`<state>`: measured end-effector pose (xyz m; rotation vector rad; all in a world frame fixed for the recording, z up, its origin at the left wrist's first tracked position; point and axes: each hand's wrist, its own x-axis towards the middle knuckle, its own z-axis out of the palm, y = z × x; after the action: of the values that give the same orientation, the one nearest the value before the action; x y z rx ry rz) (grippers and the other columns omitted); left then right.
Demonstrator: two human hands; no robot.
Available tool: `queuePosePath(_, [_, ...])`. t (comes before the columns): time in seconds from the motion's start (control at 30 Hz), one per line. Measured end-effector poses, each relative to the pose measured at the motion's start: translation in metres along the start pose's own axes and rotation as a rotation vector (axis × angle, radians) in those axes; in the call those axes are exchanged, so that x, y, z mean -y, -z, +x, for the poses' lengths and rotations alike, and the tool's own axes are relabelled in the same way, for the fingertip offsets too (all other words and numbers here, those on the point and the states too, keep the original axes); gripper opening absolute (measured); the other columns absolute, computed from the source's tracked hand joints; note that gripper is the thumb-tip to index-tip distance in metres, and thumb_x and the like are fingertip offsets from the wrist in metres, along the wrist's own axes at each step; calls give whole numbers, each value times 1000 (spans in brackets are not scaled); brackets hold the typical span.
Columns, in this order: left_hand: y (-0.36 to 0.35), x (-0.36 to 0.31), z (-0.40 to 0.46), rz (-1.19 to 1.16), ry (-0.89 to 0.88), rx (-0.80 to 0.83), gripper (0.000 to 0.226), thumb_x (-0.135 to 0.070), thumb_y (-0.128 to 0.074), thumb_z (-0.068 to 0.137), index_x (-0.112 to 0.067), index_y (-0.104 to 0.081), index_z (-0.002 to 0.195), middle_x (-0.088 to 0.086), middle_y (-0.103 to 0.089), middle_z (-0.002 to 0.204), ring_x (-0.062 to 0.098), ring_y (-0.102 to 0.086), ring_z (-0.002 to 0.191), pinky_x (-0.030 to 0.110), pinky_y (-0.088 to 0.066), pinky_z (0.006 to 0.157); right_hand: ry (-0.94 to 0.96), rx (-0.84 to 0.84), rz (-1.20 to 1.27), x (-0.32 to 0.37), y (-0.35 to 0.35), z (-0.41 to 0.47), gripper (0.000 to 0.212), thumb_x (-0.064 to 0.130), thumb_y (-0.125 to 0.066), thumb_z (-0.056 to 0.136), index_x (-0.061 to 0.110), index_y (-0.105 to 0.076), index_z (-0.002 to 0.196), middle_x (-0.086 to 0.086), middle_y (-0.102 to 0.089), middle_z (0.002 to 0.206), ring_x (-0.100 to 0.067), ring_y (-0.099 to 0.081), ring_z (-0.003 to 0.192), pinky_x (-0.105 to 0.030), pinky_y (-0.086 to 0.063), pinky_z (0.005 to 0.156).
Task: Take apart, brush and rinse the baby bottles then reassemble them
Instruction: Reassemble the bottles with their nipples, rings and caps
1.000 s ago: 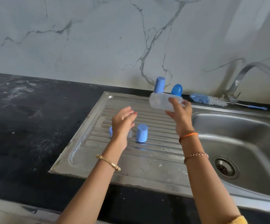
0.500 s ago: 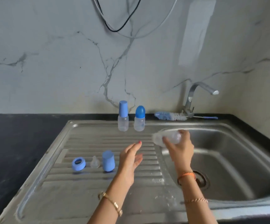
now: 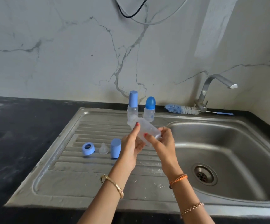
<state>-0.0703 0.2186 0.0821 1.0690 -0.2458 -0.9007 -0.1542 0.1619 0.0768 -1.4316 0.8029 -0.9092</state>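
Half a second ago only the right hand [image 3: 162,143] carried the open bottle [image 3: 144,129] over the sink [image 3: 228,126]; now the left hand [image 3: 132,145] has joined it, and the fingers of both curl round the clear body, held tilted just left of the basin, above the drainboard. Left of the bottle lie its cap [image 3: 115,147], teat [image 3: 104,148] and ring [image 3: 88,148]. Behind it stand two capped bottles [image 3: 133,104], still assembled. The brush [image 3: 182,109] lies untouched by the tap [image 3: 215,89], so scrubbing likely comes next.

Steel drainboard [image 3: 76,180] carries blue ring [image 3: 88,148], clear teat [image 3: 103,148], blue cap [image 3: 115,148] and two capped bottles [image 3: 132,105]
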Motion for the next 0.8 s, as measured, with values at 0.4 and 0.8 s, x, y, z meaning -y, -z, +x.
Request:
queuePosePath(0.4, [112, -9, -16, 581, -594, -489, 60, -53, -71, 54, -14, -62, 99, 5, -55, 108, 17, -59, 94, 29, -52, 76, 146, 287, -497, -9, -42, 11, 43, 15, -72, 78, 18, -58, 119, 5, -58, 117, -15, -57, 103, -28, -48, 86])
queuePosePath(0.8, [157, 2, -28, 814, -467, -708, 47, -23, -82, 63, -14, -55, 101, 4, -49, 107, 17, -49, 95, 24, -42, 71, 450, 375, -620, -22, -109, 3, 38, -4, -54, 77, 10, -66, 111, -7, -62, 118, -21, -58, 105, -13, -38, 83])
